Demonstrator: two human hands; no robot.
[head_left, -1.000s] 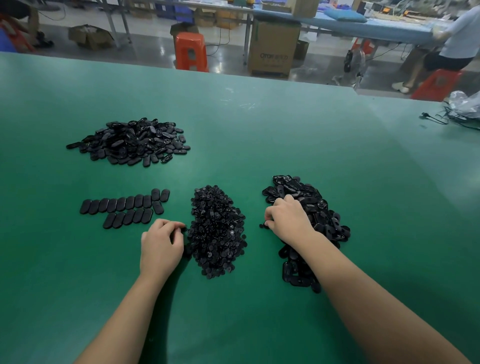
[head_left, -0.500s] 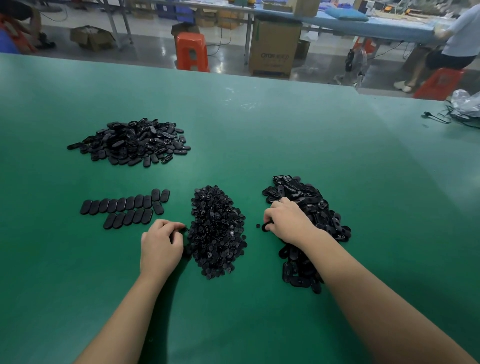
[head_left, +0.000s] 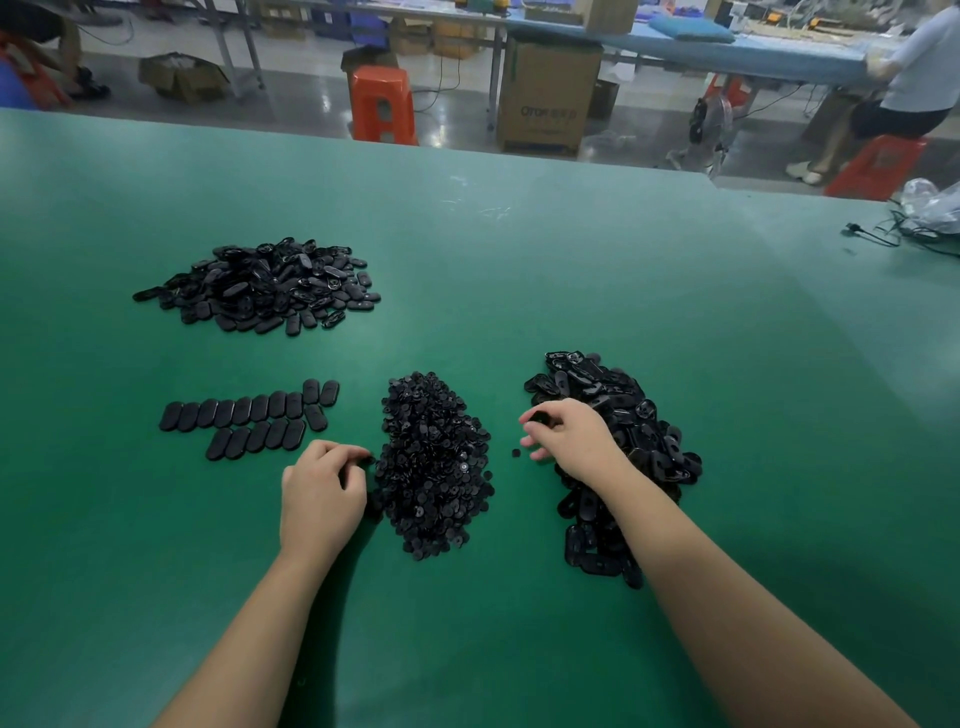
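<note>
On the green table (head_left: 571, 270) lie three heaps of black plastic parts. A middle heap of small round pieces (head_left: 434, 462) sits between my hands. My left hand (head_left: 322, 493) rests at its left edge, fingers curled, pinching a small round piece at the fingertips. A right heap of oval shells (head_left: 623, 415) lies under my right hand (head_left: 569, 439), which pinches one oval shell at the heap's left side. One small loose piece (head_left: 516, 453) lies on the table just left of that hand. Two rows of laid-out oval pieces (head_left: 249, 418) lie to the left.
A third heap of oval parts (head_left: 265, 286) lies at the far left. Cables and a plastic bag (head_left: 930, 213) sit at the table's right edge. Beyond the table stand orange stools (head_left: 382, 106), a cardboard box (head_left: 548, 96) and a seated person (head_left: 904, 78).
My right hand has lifted slightly off the right heap and opened outward with an oval shell pinched; a small loose piece now shows beside it. My left hand stays in place.
</note>
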